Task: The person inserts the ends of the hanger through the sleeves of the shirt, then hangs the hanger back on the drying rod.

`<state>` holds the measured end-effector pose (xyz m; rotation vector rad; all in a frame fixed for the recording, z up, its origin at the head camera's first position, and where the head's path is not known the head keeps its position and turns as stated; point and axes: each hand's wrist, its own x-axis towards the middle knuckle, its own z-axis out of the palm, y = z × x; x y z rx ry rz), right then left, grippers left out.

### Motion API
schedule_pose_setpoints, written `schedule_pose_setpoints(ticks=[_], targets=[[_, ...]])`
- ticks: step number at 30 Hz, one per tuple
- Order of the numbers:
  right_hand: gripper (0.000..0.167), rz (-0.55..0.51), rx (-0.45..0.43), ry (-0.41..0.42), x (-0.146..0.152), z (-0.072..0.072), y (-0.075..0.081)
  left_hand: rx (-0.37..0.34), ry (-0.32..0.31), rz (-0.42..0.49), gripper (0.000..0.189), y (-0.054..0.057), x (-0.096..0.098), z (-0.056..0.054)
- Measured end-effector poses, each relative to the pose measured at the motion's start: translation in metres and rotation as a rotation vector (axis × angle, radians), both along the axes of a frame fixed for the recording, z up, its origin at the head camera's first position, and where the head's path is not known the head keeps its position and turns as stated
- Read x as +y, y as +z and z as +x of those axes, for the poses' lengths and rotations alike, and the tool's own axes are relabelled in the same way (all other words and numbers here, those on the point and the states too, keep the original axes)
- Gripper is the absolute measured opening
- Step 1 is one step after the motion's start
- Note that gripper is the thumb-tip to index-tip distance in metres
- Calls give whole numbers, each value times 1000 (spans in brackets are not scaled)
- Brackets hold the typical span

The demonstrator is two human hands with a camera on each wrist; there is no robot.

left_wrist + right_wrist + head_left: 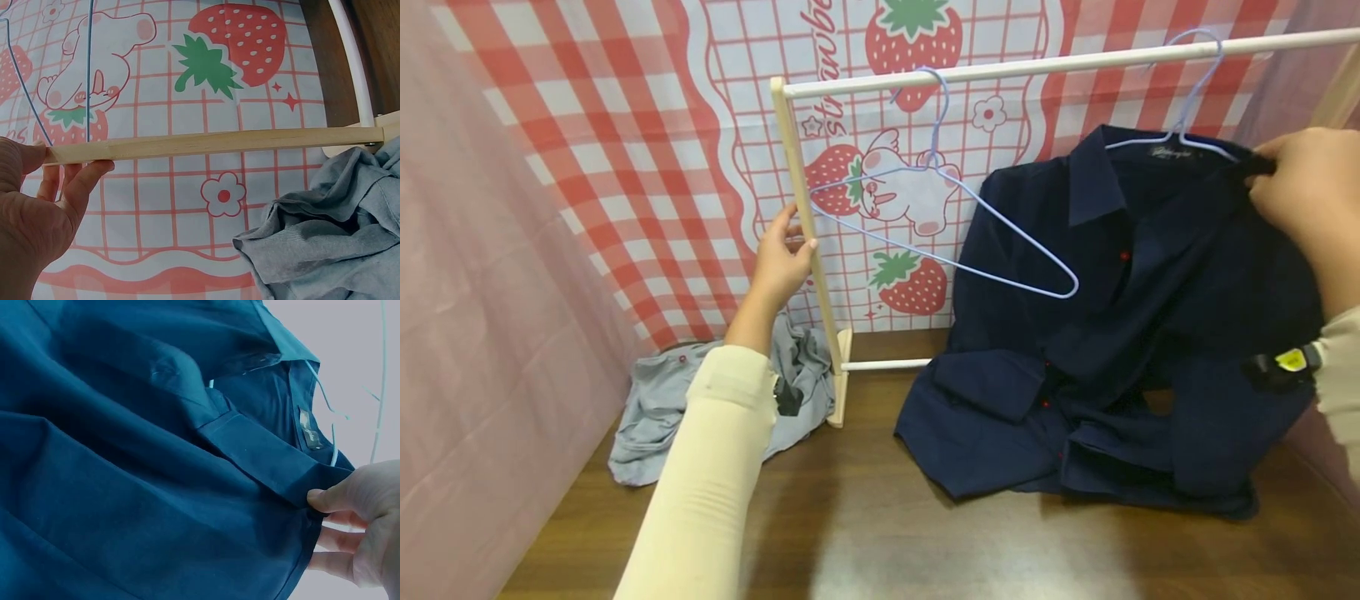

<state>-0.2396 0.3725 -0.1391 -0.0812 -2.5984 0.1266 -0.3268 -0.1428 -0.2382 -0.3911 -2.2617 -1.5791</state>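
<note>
A navy shirt (1037, 292) hangs from a light-blue hanger (1183, 125) on the rack's white rail. My right hand (1311, 183) pinches it by the collar and shoulder on the right side; in the right wrist view, the thumb lies on the front of the navy cloth (187, 506) and the fingers of the right hand (369, 519) are partly behind it. My left hand (782, 262) holds the wooden post (816, 250) at the rack's left end between thumb and fingers, as the left wrist view also shows. Beside that post, a bare light-blue hanger (1000, 215) hangs on the rail.
A crumpled grey garment (655, 400) lies on the brown table (865, 517) by the rack's left foot (840, 400). A lower white bar (887, 365) runs behind the navy shirt. Behind stands a strawberry-print cloth (730, 167); a pink curtain (490, 292) hangs at the left.
</note>
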Motion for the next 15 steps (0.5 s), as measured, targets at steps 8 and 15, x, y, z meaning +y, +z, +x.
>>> schedule_pose_setpoints(ticks=[8, 15], targets=[[28, 12, -25, 5, 8, -7, -5, -14, 13, 4, 63, 0, 2, 0], [42, -21, -23, 5, 14, -13, -10, -26, 25, 0, 64, 1, 3, 0]])
